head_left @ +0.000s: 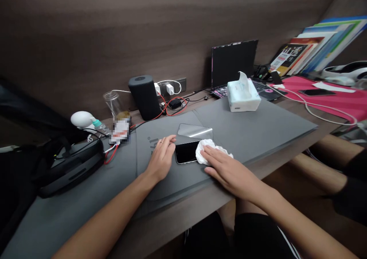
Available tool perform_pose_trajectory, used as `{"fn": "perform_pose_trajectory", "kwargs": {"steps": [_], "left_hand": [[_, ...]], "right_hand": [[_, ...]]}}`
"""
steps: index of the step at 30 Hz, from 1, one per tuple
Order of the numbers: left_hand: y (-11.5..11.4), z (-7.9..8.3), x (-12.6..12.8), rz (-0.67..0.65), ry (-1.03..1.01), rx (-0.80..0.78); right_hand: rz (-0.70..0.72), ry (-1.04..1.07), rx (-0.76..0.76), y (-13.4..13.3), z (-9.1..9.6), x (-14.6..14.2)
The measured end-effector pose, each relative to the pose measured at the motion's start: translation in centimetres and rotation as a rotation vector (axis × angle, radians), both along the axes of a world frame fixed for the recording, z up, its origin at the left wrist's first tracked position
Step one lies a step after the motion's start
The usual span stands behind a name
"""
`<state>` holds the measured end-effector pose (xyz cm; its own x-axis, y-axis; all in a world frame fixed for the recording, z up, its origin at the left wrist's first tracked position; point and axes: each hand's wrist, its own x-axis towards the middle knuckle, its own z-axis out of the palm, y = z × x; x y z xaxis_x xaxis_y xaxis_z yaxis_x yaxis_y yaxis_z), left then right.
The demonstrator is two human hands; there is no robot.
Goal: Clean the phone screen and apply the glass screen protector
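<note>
A smartphone (pixel 186 152) with a dark screen lies face up on the grey desk mat (pixel 172 190). My right hand (pixel 226 169) presses a crumpled white tissue (pixel 202 157) down over the phone's right end, hiding that part. At the phone's left end rests my left hand (pixel 162 157), fingers stretched out and a ring on one of them; it holds nothing, and I cannot tell whether it touches the phone. Just behind the phone lies a clear phone case or film (pixel 195 130), its kind not certain.
A tissue pack (pixel 243 98) stands on the mat's back right, before an open laptop (pixel 233 65). A black speaker (pixel 145 98), cables, a glass jar (pixel 113 102) and a black headset-like device (pixel 74 167) are left. Another person's legs (pixel 321 167) show at right.
</note>
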<state>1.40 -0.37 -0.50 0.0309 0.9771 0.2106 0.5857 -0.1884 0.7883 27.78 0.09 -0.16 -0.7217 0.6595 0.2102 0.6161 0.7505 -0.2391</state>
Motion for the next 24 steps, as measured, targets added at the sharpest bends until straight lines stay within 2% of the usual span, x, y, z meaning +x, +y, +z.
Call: {"fn": "perform_pose_trajectory", "kwargs": {"steps": [4, 9, 16, 20, 24], "left_hand": [[0.0, -0.1, 0.0, -0.002, 0.027, 0.018], [0.1, -0.2, 0.0, -0.011, 0.034, 0.04], [0.0, -0.3, 0.0, -0.013, 0.028, 0.027], [0.0, -0.4, -0.1, -0.025, 0.037, 0.026], [-0.1, -0.3, -0.1, -0.033, 0.049, 0.017]], "right_hand": [[-0.035, 0.005, -0.035, 1.2, 0.5, -0.3], [-0.061, 0.012, -0.007, 2.0, 1.3, -3.4], [0.057, 0.039, -0.031, -0.1, 1.0, -8.4], [0.108, 0.033, -0.029, -1.2, 0.5, -7.7], [0.09, 0.046, -0.026, -0.6, 0.4, -4.3]]}}
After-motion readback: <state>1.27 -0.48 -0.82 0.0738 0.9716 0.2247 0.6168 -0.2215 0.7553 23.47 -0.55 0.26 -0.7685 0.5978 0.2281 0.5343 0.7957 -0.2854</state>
